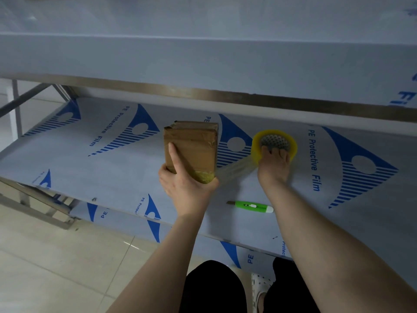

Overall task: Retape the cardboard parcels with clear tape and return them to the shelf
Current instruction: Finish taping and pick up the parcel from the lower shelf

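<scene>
The parcel (191, 145) sits on the middle shelf (112, 168), a metal board under white film printed with blue shapes and the words "PE Protective Film". It is a small brown cardboard box, its long side running away from the person, its far end creased and wrinkled under old tape. The left hand (185, 186) grips its near end: the palm wraps that end, one finger lies straight along the top face, and the rest curl round the box, mostly hidden. A patch of crumpled yellowish tape covers the near right corner, just above that hand. The right hand (274, 168) holds the roll (257, 145) to the right of the parcel and apart from it, with fingers hooked into the core and the yellow ring standing on edge, its open face toward the camera. A clear strip (234, 169) stretches taut from the roll's lower left side to the parcel's near right corner, spanning the gap between the two hands. A green knife (252, 206) lies flat on the shelf near its front edge, just left of the right forearm, blade end pointing left. The upper shelf (203, 64) overhangs the scene. Below, pale floor tiles (56, 256) show, with dark trouser legs and a white perforated shoe (259, 288) at the bottom edge.
</scene>
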